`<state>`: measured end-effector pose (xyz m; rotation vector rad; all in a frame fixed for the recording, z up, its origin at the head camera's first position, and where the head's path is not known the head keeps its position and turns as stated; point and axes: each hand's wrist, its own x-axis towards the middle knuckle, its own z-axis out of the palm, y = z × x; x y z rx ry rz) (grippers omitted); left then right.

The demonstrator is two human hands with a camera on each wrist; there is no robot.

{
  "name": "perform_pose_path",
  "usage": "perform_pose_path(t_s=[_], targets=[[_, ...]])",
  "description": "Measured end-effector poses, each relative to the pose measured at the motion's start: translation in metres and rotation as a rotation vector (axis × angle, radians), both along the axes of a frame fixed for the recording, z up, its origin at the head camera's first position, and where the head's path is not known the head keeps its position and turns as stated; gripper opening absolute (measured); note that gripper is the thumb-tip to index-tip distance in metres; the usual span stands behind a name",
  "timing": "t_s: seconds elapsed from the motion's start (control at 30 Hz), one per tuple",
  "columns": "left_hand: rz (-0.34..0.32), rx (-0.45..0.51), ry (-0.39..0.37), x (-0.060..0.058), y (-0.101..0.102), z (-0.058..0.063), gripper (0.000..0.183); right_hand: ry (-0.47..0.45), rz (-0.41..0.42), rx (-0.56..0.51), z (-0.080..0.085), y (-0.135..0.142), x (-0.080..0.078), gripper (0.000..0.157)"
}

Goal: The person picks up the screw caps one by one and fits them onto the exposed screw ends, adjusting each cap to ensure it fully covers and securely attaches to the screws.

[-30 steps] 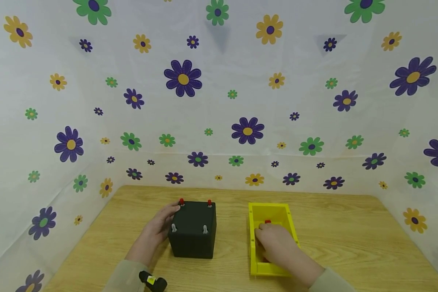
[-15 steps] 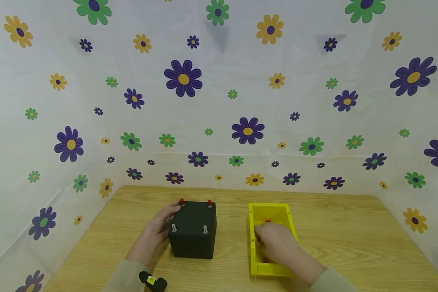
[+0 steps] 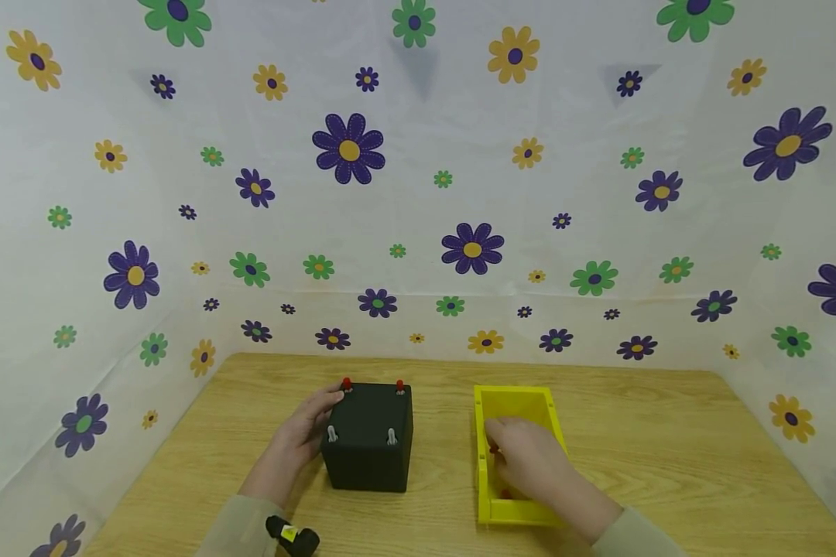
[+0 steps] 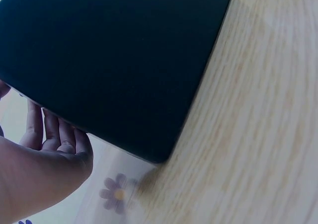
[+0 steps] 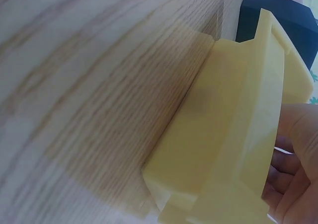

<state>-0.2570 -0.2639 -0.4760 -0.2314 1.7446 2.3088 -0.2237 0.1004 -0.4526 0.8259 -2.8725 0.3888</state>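
Note:
A black box (image 3: pixel 365 460) with four-cornered top stands on the table. Red caps (image 3: pixel 400 385) top its two far posts, while its two near posts are bare, silvery metal (image 3: pixel 392 437). My left hand (image 3: pixel 299 429) rests against the box's left side, a fingertip at the top edge; in the left wrist view its fingers lie extended along that side. My right hand (image 3: pixel 529 456) reaches into a yellow bin (image 3: pixel 505 512), fingers bent downward. A small red piece (image 3: pixel 494 449) shows beside its fingertips; I cannot tell whether they pinch it. Another red piece (image 3: pixel 505 493) lies near the bin's front.
The wooden table (image 3: pixel 655 456) carries the box and the bin, with a gap between them. A flower-patterned white sheet (image 3: pixel 418 209) rises behind and at both sides. A black strapped device (image 3: pixel 292 536) sits at my left wrist.
My right hand has shifted slightly inside the bin, and the red piece seen beyond its knuckles is no longer visible. My left hand and the box have stayed put.

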Motion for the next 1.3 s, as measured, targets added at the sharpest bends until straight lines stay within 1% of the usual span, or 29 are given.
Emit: perform_pose_path(t_s=[0.13,0.33,0.4,0.47,0.57,0.7,0.77,0.83,1.0,1.2,1.23,1.3], targets=[[-0.006,0.004,0.007,0.0,0.0,0.0,0.067,0.034,0.021,0.019,0.001,0.001,-0.001,0.023],[0.014,-0.016,-0.002,0.0,0.002,0.0,0.074,0.161,0.053,0.086,0.001,0.004,-0.004,0.021],[0.023,-0.023,-0.008,0.0,0.002,0.0,0.075,0.177,0.047,0.114,0.001,0.005,-0.006,0.019],[0.022,-0.02,-0.008,0.0,0.002,0.001,0.075,0.174,0.036,0.138,0.002,0.005,-0.007,0.017],[0.025,-0.002,-0.005,0.0,0.002,0.001,0.066,0.163,0.024,0.156,0.004,0.005,-0.008,0.014],[0.017,0.024,-0.001,0.001,0.002,0.003,0.043,0.176,0.026,0.168,0.004,0.006,-0.008,0.013],[0.015,0.027,-0.002,0.001,0.002,0.003,0.036,0.191,0.032,0.177,0.004,0.007,-0.009,0.014],[0.013,0.025,-0.006,0.001,0.002,0.002,0.034,0.207,0.039,0.189,0.004,0.008,-0.01,0.013],[0.016,0.022,-0.016,0.0,0.002,0.001,0.038,0.234,0.056,0.22,0.004,0.011,-0.011,0.013],[0.03,0.015,-0.018,0.001,0.002,0.001,0.03,0.282,0.093,0.254,0.004,0.014,-0.013,0.013],[0.031,0.015,-0.017,0.001,0.002,0.001,0.03,0.297,0.101,0.258,0.004,0.015,-0.013,0.013],[0.028,0.013,-0.016,0.0,0.002,0.001,0.036,0.323,0.116,0.261,0.005,0.016,-0.014,0.013]])
